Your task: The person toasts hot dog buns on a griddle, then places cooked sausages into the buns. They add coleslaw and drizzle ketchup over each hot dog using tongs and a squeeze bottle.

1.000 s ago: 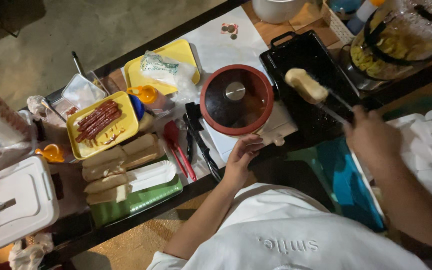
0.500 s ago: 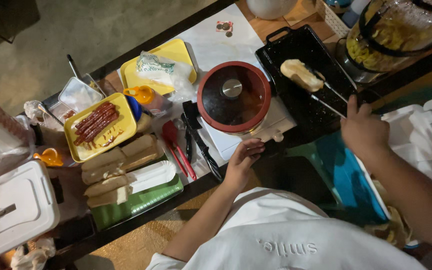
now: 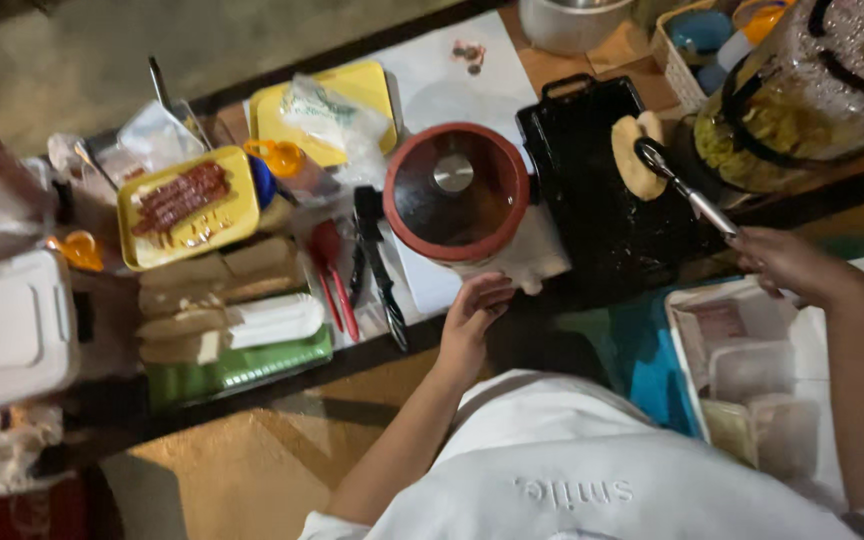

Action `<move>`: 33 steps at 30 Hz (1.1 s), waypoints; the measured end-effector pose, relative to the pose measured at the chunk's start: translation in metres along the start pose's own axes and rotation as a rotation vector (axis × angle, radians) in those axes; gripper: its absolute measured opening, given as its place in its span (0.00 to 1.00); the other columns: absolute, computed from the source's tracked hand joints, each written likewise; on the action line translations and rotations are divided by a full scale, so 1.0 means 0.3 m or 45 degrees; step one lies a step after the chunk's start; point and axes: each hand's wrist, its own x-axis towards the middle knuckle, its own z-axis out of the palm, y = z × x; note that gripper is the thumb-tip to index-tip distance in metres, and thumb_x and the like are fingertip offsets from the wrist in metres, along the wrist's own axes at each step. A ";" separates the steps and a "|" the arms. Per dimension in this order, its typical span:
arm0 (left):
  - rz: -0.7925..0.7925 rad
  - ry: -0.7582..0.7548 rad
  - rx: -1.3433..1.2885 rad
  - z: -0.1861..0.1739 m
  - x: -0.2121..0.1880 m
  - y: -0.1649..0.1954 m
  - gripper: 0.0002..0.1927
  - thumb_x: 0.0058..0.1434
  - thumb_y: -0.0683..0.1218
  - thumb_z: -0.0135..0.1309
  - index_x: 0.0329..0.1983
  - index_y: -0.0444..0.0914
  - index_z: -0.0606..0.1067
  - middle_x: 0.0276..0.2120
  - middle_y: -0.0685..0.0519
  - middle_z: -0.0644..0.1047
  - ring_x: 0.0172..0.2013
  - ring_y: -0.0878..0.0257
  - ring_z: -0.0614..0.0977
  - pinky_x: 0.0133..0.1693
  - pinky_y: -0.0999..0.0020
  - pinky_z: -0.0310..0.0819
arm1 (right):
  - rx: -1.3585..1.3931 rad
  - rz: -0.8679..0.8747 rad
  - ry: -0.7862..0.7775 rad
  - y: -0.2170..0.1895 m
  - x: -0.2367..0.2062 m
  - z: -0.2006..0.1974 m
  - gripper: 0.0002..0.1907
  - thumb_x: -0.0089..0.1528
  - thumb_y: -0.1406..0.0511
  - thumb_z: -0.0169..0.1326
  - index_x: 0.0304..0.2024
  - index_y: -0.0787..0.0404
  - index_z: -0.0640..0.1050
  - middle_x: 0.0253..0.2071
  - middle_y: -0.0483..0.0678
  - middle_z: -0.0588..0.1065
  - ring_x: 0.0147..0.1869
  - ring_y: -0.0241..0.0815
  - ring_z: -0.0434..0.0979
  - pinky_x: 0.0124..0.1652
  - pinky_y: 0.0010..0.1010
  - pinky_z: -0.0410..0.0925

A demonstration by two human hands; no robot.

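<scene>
On the black griddle pan (image 3: 592, 190), toward its far right corner, a pale bun (image 3: 632, 155), long axis running away from the body. Gripped by metal tongs (image 3: 682, 190) slanting back to the right hand (image 3: 782, 260), closed around the handles. Left hand (image 3: 472, 315) loosely curled at the table edge by the red-rimmed pot (image 3: 457, 190), farther from the bun

My right hand (image 3: 787, 262) holds tongs (image 3: 687, 190) whose tips touch a bun (image 3: 632, 155) lying on the griddle (image 3: 592, 200), which sits beyond and left of that hand. My left hand (image 3: 472, 315) rests at the table edge, just below the lidded pot (image 3: 457, 190). The pot stands left of the griddle. Left of my left hand lie scissors (image 3: 377, 265), then a tray of sausages (image 3: 187, 205) further left, with wrapped buns (image 3: 222, 300) nearer me. A box (image 3: 7, 330) sits far left. A glass jar (image 3: 812, 90) stands beyond my right hand.
</scene>
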 end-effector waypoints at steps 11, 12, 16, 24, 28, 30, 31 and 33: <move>0.016 0.054 -0.100 0.335 0.145 -0.228 0.27 0.61 0.33 0.40 0.64 0.38 0.69 0.58 0.51 0.75 0.61 0.58 0.75 0.63 0.62 0.66 | -0.827 -0.351 0.326 -0.091 -0.051 -0.128 0.39 0.63 0.55 0.54 0.75 0.52 0.59 0.46 0.65 0.76 0.47 0.66 0.78 0.47 0.56 0.71; 0.040 0.069 -0.117 0.345 0.143 -0.237 0.27 0.60 0.33 0.41 0.63 0.38 0.69 0.58 0.51 0.75 0.61 0.58 0.75 0.63 0.62 0.66 | -0.945 -0.270 0.327 -0.093 -0.058 -0.095 0.41 0.63 0.54 0.53 0.77 0.51 0.56 0.48 0.67 0.76 0.50 0.68 0.79 0.51 0.58 0.71; 0.089 0.070 -0.159 0.359 0.139 -0.251 0.27 0.60 0.33 0.42 0.63 0.39 0.69 0.58 0.50 0.75 0.61 0.58 0.75 0.63 0.61 0.66 | -1.239 -0.189 0.405 -0.101 -0.108 0.027 0.46 0.64 0.51 0.50 0.79 0.53 0.47 0.62 0.70 0.66 0.52 0.74 0.77 0.49 0.59 0.71; 0.026 0.041 -0.095 0.282 0.087 -0.193 0.23 0.64 0.35 0.45 0.63 0.38 0.70 0.59 0.51 0.75 0.61 0.59 0.75 0.62 0.63 0.66 | -1.246 -0.146 0.465 -0.130 -0.153 0.116 0.46 0.66 0.51 0.47 0.81 0.56 0.46 0.65 0.71 0.63 0.50 0.74 0.78 0.46 0.59 0.73; -0.010 0.019 -0.052 0.207 0.073 -0.136 0.22 0.65 0.35 0.45 0.62 0.38 0.70 0.58 0.51 0.75 0.61 0.58 0.75 0.62 0.63 0.67 | -1.175 -0.189 0.560 -0.125 -0.090 0.179 0.41 0.69 0.52 0.45 0.81 0.55 0.49 0.61 0.69 0.68 0.49 0.72 0.79 0.46 0.59 0.73; -0.003 -0.018 -0.048 0.173 0.085 -0.107 0.22 0.64 0.35 0.45 0.62 0.38 0.70 0.59 0.51 0.75 0.61 0.58 0.75 0.62 0.63 0.66 | -1.099 -0.239 0.572 -0.119 -0.047 0.168 0.38 0.69 0.53 0.47 0.79 0.52 0.55 0.55 0.67 0.73 0.50 0.70 0.79 0.47 0.60 0.71; -0.001 -0.042 -0.055 0.159 0.088 -0.095 0.22 0.65 0.35 0.44 0.63 0.38 0.69 0.59 0.51 0.75 0.61 0.58 0.75 0.62 0.64 0.66 | -1.065 -0.262 0.571 -0.107 -0.030 0.152 0.36 0.69 0.53 0.48 0.79 0.50 0.58 0.52 0.65 0.75 0.51 0.69 0.79 0.48 0.60 0.70; -0.018 -0.077 -0.032 0.137 0.095 -0.074 0.23 0.64 0.35 0.43 0.63 0.38 0.69 0.59 0.51 0.74 0.61 0.58 0.74 0.63 0.64 0.66 | -0.747 -0.260 0.463 -0.071 -0.013 0.074 0.35 0.69 0.54 0.50 0.79 0.48 0.62 0.47 0.66 0.77 0.47 0.65 0.80 0.48 0.55 0.71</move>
